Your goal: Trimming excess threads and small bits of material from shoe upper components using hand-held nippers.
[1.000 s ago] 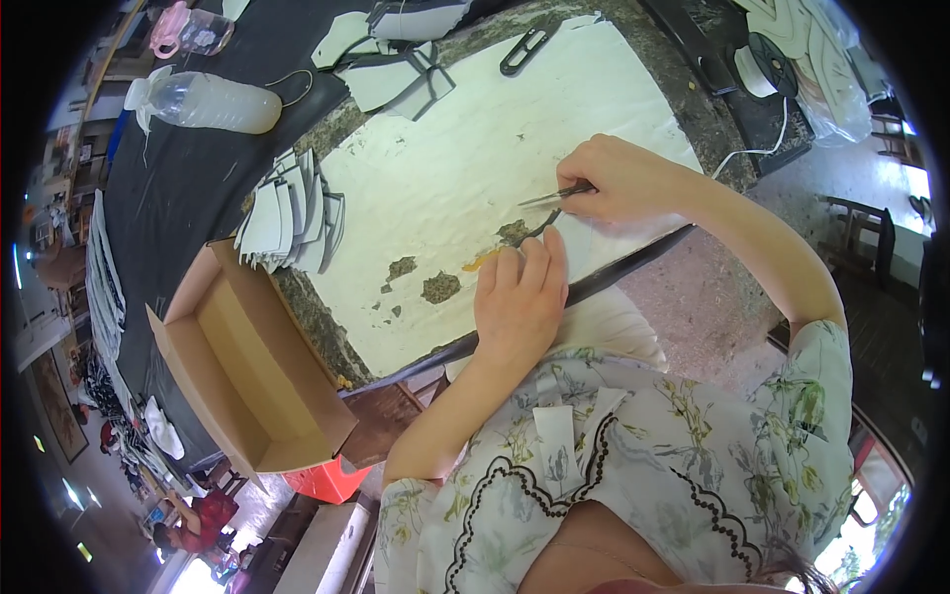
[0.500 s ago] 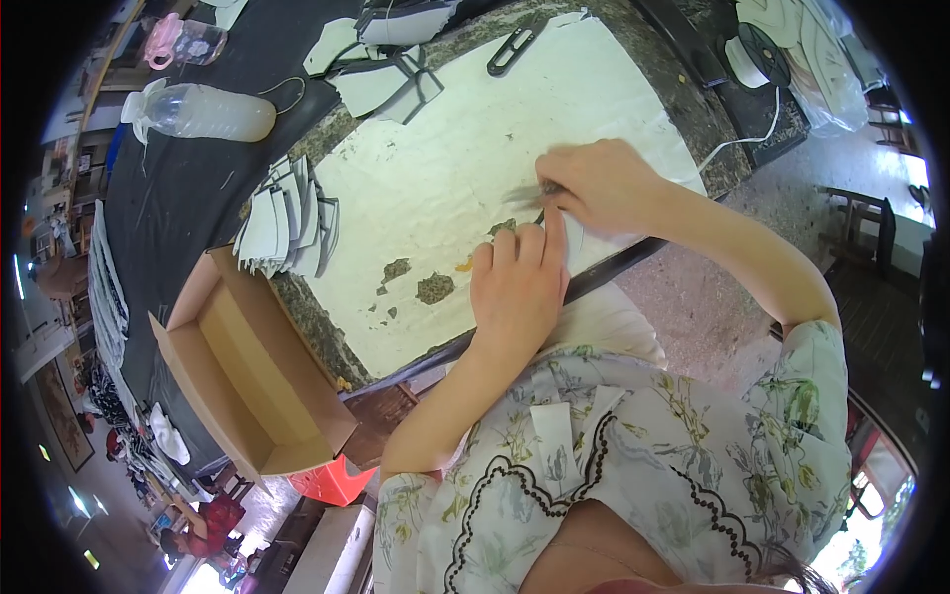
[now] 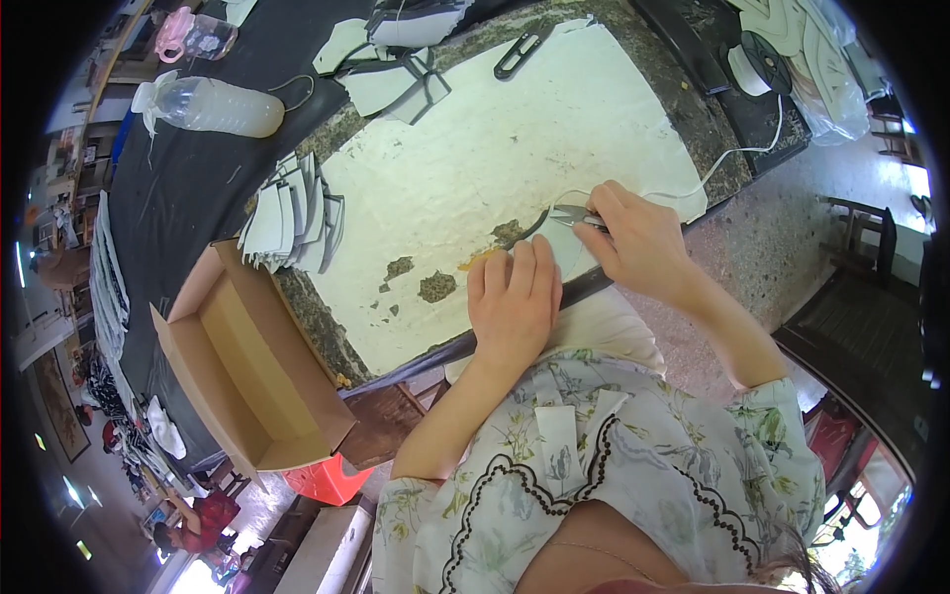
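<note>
My left hand (image 3: pixel 515 302) lies near the front edge of the table, fingers together, holding down a white piece with a dark edge (image 3: pixel 572 247). The fingers cover much of that piece. Just right of it, my right hand (image 3: pixel 638 238) is closed around small metal snips (image 3: pixel 568 213), whose tips are at the piece's dark edge. A thin white cord (image 3: pixel 727 158) comes from a spool (image 3: pixel 758 65) at the far right and runs to the piece by my right hand.
Under the work is a worn white sheet (image 3: pixel 435 188). A black-handled cutter (image 3: pixel 520 51) lies at its far edge. Stacked white pieces (image 3: pixel 287 218) are at left, above an open cardboard box (image 3: pixel 247 366). Farther back stand a plastic bottle (image 3: pixel 218 107) and more dark-edged pieces (image 3: pixel 396 84).
My right hand has drawn down and to the right, and the snips now show clearly. The white cord now stretches across the sheet's right side. My left hand has barely shifted.
</note>
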Demonstrator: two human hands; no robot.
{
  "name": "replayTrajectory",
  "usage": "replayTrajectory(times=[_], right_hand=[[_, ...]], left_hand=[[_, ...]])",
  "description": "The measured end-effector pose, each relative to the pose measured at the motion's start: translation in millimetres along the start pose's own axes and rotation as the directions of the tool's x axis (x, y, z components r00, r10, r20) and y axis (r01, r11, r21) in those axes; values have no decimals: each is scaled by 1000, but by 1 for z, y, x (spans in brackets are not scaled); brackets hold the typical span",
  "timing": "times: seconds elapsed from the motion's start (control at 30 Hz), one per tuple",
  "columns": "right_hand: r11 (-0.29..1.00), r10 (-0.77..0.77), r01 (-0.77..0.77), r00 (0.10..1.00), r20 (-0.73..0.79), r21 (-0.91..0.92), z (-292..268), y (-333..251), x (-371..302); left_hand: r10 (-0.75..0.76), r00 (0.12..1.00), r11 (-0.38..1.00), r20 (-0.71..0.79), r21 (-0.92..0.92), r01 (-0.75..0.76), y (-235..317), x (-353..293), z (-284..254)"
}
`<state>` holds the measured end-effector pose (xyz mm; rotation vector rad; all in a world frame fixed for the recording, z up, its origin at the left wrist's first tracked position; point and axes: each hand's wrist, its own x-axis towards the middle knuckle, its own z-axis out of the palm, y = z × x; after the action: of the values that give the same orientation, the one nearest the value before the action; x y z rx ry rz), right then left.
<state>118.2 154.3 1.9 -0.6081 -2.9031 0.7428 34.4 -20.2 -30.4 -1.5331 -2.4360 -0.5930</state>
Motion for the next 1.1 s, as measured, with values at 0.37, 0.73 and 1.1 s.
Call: replayTrajectory(times=[0.37, 0.73, 1.1], right_hand=[[997, -36, 40, 997, -67, 69, 15, 0, 9], [978, 131, -122, 990, -46, 167, -6, 17, 11], [989, 137, -133, 988, -67, 58, 2, 15, 5]], left_hand=[[-6, 1000, 1000, -24, 3, 6, 1, 0, 0], [61, 984, 936, -170, -334, -116, 4, -9, -5], [44, 996, 979, 71, -204, -29, 6, 15, 10]])
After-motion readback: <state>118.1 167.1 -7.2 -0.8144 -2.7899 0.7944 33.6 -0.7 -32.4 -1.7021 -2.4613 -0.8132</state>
